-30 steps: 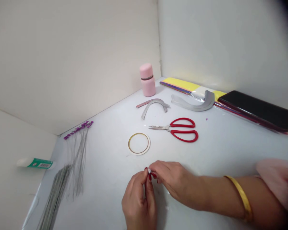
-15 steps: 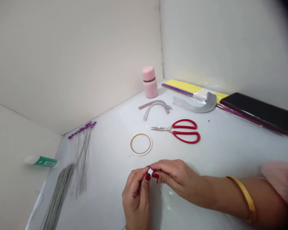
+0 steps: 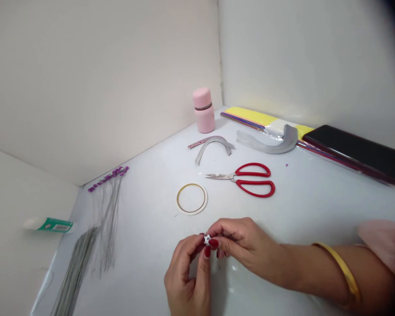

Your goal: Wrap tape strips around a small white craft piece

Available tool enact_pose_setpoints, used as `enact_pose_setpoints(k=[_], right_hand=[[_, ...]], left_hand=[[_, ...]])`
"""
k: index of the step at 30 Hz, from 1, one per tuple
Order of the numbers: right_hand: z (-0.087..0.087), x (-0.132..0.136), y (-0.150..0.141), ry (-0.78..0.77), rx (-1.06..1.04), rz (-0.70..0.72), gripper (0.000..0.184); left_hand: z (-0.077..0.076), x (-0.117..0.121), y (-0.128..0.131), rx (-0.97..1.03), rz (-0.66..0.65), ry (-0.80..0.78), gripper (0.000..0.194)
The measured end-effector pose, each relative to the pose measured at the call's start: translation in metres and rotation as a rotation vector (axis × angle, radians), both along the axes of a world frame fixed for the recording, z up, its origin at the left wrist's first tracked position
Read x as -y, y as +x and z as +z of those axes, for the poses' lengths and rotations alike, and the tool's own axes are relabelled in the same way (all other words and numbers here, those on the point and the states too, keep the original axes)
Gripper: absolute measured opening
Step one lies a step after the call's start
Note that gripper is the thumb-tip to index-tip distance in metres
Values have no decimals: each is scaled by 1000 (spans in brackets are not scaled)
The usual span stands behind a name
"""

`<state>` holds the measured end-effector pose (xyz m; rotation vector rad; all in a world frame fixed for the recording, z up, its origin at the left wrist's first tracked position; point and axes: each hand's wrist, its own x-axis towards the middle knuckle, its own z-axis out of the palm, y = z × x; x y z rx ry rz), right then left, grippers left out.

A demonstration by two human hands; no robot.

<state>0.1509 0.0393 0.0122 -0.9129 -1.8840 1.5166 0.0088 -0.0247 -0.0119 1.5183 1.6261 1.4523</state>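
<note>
Between the fingertips of both hands is a small silvery-white star-shaped piece (image 3: pixel 207 239), partly covered by the fingers. My left hand (image 3: pixel 188 272) pinches it from the left and below, thumb and forefinger closed. My right hand (image 3: pixel 242 243) pinches it from the right, with its thumb against the piece. Just beyond the hands lies a narrow roll of white tape (image 3: pixel 206 199) with its end loose. Behind that, red-handled scissors (image 3: pixel 255 182) rest on the table with their blades pointing left.
Thin wires with purple tips (image 3: pixel 108 177) and a bundle of grey wires (image 3: pixel 75 267) lie left, near a green-and-white tube (image 3: pixel 54 224). A pink flask (image 3: pixel 204 109), curved silvery strips (image 3: pixel 266 147), coloured sheets (image 3: pixel 250 116) and a black phone (image 3: pixel 358 151) stand or lie at the back.
The fingers have shifted slightly around the small piece, showing more of its star shape. My left thumb has moved a little right and down. The whole view has shifted slightly.
</note>
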Motion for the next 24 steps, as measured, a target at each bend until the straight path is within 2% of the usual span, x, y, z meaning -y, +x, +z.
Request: enact_pose_setpoints(k=[4,7,13,24], right_hand=[[-1,0,-1,-8,-8,1,19],[-2,0,1,91,38,22,20],[-3,-3,3,402,122,27,20],[-10,-1,5,578,191,108,22]], left_hand=[[1,1,1,-183,-18,85,22],[0,-1,0,-255,-14,142,24],[-3,-1,-3,-305,-5,143,27],[1,1,2,-353,13,150,24]])
